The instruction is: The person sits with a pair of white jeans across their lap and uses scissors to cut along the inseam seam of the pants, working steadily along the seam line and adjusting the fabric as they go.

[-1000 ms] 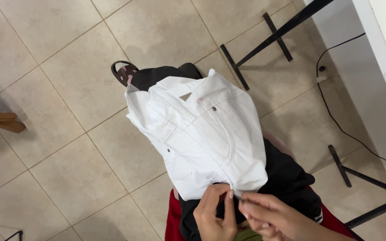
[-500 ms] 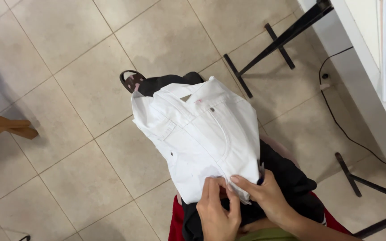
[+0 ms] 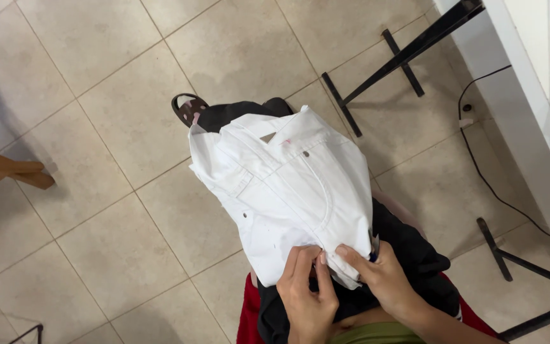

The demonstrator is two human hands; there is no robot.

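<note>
My left hand (image 3: 307, 293) and right hand (image 3: 383, 280) sit close together, fingers curled, fingertips (image 3: 319, 260) pinching, wrists low.

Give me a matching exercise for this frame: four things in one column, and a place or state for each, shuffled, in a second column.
Things:
1. white garment
2. sandal
3. black cable
4. wooden furniture leg

Places or states:
A. at the left edge of the picture, on the tiles
B. on the person's lap, its near edge pinched by the left hand and right hand
C. running across the floor at the right, by the white wall
D. on the floor just beyond the garment's far end

Pairs: 1-B, 2-D, 3-C, 4-A
</note>
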